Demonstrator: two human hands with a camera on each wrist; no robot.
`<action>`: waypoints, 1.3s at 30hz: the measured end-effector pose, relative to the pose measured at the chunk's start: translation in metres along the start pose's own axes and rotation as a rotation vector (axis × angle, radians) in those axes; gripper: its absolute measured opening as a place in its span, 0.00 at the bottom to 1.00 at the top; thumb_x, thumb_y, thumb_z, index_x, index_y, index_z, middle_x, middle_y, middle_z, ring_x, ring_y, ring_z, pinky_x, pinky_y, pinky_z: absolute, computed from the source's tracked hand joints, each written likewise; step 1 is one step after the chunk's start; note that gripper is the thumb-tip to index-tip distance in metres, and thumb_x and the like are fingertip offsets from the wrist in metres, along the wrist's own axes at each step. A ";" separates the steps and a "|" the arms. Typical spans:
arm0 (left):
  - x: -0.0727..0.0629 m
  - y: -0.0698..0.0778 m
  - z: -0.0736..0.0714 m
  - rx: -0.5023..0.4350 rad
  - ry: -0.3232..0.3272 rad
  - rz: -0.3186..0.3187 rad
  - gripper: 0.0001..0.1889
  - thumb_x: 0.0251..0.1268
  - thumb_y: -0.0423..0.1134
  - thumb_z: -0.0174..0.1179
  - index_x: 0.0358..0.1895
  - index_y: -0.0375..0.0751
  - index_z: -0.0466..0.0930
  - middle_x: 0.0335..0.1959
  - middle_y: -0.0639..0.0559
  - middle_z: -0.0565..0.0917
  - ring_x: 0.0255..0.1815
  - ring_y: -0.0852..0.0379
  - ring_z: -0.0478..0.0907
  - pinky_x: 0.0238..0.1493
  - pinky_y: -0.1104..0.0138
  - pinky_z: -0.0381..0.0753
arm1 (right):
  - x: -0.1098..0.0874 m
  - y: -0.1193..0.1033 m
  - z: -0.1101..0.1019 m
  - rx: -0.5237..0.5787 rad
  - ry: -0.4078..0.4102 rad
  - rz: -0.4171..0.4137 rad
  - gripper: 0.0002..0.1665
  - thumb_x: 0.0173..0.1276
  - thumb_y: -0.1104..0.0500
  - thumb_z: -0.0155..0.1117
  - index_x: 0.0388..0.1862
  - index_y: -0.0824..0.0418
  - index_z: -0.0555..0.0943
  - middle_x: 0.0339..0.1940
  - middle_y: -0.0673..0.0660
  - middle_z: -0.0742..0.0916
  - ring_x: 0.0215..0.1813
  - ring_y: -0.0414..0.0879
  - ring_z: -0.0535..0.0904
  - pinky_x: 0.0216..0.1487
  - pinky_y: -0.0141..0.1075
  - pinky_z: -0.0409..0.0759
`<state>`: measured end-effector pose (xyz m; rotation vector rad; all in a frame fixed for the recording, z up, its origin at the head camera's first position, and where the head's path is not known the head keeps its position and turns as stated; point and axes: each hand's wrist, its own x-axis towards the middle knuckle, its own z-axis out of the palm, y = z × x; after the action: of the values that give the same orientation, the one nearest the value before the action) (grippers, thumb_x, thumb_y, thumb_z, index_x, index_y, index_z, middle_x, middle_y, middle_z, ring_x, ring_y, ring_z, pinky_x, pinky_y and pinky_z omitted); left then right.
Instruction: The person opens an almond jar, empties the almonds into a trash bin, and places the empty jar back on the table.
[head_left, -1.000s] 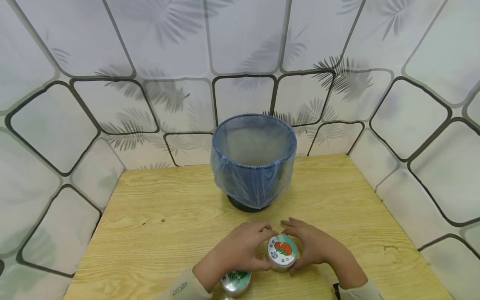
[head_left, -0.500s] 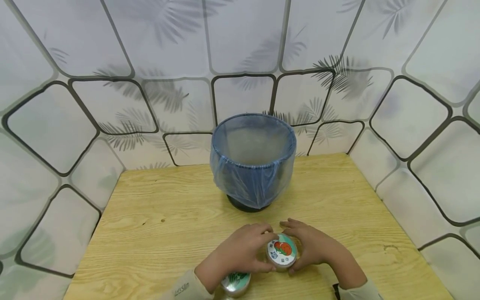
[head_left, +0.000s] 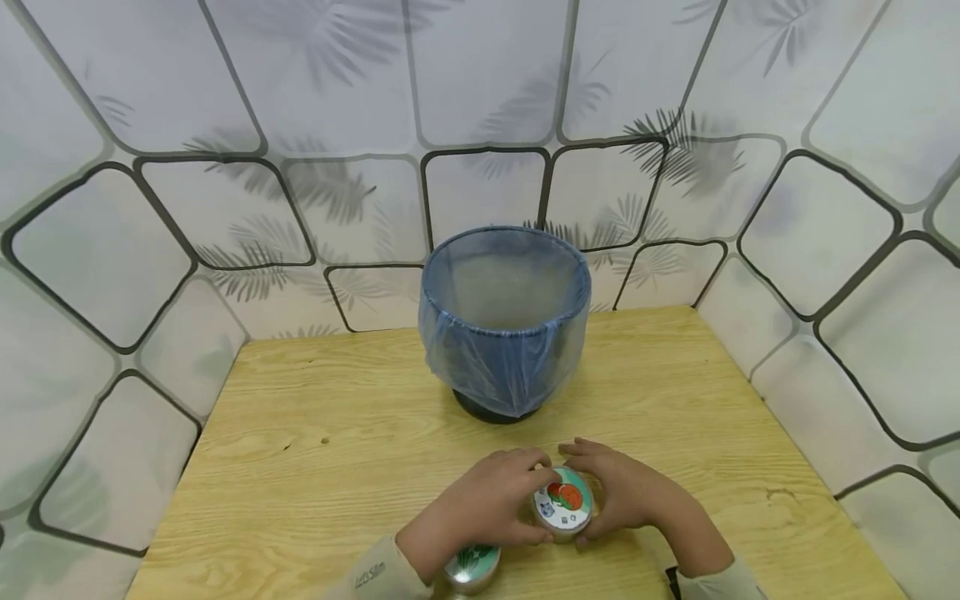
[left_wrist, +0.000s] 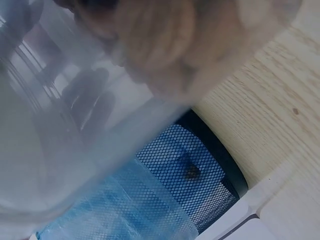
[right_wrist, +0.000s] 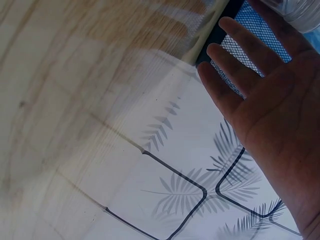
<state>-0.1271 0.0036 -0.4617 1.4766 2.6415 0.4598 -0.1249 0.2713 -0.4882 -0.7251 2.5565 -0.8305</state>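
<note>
A small round jar (head_left: 564, 510) with a tomato picture on its white and green lid stands between my two hands in the head view. My left hand (head_left: 491, 500) holds it from the left, its index finger reaching over the lid's edge and its thumb at the near side. From the right, my right hand (head_left: 628, 493) grips it with thumb and index finger, while the other fingers stretch forward. The right wrist view catches the jar's clear side (right_wrist: 301, 12) at its corner. A second jar (head_left: 474, 568), with green leaves on its lid, is partly hidden under my left wrist.
Behind the hands stands a mesh waste bin (head_left: 487, 408) with a translucent blue liner (head_left: 513, 358) folded over its rim. The wooden tabletop (head_left: 330, 483) meets patterned sheeting (head_left: 360, 208) at the back and sides. Blurred clear plastic (left_wrist: 30, 150) fills much of the left wrist view.
My left hand and sleeve have shifted slightly right, with the index finger reaching further over the lid. The right hand stays in nearly the same place. The bin has not moved.
</note>
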 end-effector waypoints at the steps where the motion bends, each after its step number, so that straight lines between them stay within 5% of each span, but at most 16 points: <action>1: 0.000 0.000 0.000 0.002 0.001 0.002 0.31 0.64 0.61 0.75 0.66 0.54 0.81 0.64 0.55 0.82 0.63 0.61 0.80 0.66 0.60 0.83 | 0.000 0.000 0.000 0.002 -0.001 0.001 0.56 0.42 0.34 0.91 0.70 0.55 0.82 0.80 0.65 0.74 0.83 0.73 0.62 0.75 0.73 0.67; 32: 0.008 0.000 0.009 -0.058 0.031 0.044 0.35 0.58 0.60 0.79 0.68 0.55 0.80 0.65 0.58 0.79 0.61 0.64 0.80 0.64 0.63 0.83 | -0.004 -0.001 0.002 0.025 0.018 -0.011 0.55 0.46 0.34 0.89 0.73 0.50 0.81 0.81 0.62 0.74 0.84 0.72 0.61 0.74 0.74 0.67; 39: 0.009 0.000 0.010 -0.059 0.044 0.049 0.34 0.60 0.60 0.78 0.67 0.53 0.80 0.66 0.57 0.80 0.62 0.63 0.80 0.64 0.63 0.83 | -0.004 0.001 0.005 0.069 0.020 -0.024 0.56 0.47 0.35 0.89 0.76 0.45 0.77 0.79 0.52 0.77 0.84 0.70 0.62 0.74 0.73 0.67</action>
<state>-0.1299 0.0131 -0.4708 1.5343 2.6053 0.5763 -0.1193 0.2721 -0.4915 -0.7312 2.5276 -0.9326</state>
